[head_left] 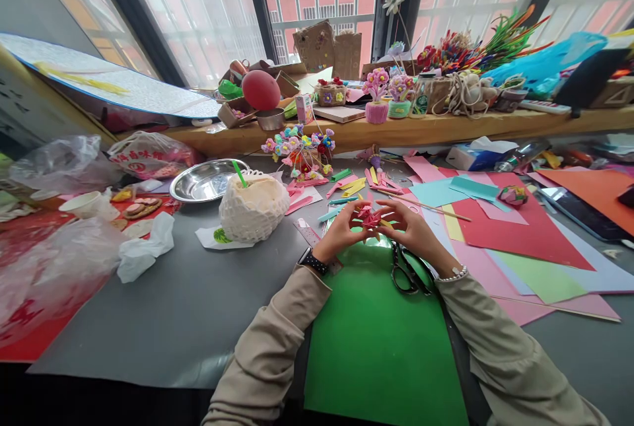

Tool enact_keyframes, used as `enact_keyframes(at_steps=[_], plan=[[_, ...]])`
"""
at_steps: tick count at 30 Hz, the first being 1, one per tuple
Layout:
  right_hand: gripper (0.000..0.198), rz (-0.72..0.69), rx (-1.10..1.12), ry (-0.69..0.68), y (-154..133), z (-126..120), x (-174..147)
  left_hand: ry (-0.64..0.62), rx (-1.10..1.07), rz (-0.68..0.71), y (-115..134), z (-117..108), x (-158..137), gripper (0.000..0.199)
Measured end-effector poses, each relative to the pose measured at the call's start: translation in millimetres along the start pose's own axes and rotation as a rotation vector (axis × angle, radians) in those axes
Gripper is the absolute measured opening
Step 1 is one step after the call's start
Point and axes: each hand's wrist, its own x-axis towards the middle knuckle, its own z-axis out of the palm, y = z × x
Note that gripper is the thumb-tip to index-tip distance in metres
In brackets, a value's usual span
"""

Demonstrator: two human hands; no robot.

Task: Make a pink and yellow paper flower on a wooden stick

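Between my two hands is a small folded piece of pinkish-red paper (369, 216) with pointed parts, held up over the far end of a green mat (376, 347). My left hand (343, 233) pinches it from the left, and my right hand (413, 231) grips it from the right. The fingers cover part of its shape. Black-handled scissors (407, 274) lie on the mat just below my right hand, their blades hidden under it. A clear ruler (308, 233) pokes out beside my left wrist. A thin wooden stick (436, 208) lies beyond my right hand.
Folded paper strips (352, 186) are scattered past my hands. Coloured sheets (525, 231) and a multicoloured paper ball (513, 195) lie to the right. Leftward stand a coconut with a green straw (253, 208), a metal plate (203, 181) and plastic bags (54, 267). Crafts crowd the wooden ledge (337, 129).
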Motion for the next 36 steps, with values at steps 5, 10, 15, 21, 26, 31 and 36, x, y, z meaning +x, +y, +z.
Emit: enact_keyframes(at_steps=[5, 10, 15, 21, 26, 31, 36], plan=[[0.046, 0.012, 0.021, 0.002, 1.7, -0.2, 0.5, 0.062, 0.039, 0.007, 0.0, 0.6, 0.0, 0.046], [0.046, 0.01, 0.027, 0.016, 0.2, -0.4, 0.6, 0.066, 0.018, 0.016, -2.0, 0.6, 0.8, 0.043], [0.047, 0.014, 0.044, 0.024, -0.1, -0.4, 0.9, 0.086, 0.015, 0.008, -3.2, 1.1, 1.2, 0.042], [0.046, 0.014, 0.054, 0.011, 0.9, -0.7, 1.2, 0.086, 0.025, 0.007, -4.4, 1.0, 1.1, 0.041], [0.039, 0.043, 0.043, 0.074, 5.1, -4.2, 3.3, 0.086, 0.032, -0.007, -3.9, 1.2, 1.3, 0.04], [0.029, 0.071, -0.284, 0.333, 26.2, -26.9, 5.9, 0.069, 0.036, -0.008, -4.7, 0.4, 2.3, 0.04], [0.024, 0.181, -0.865, 0.304, 63.2, -56.6, 4.3, 0.018, 0.061, -0.011, -7.3, -3.6, 3.1, 0.039]])
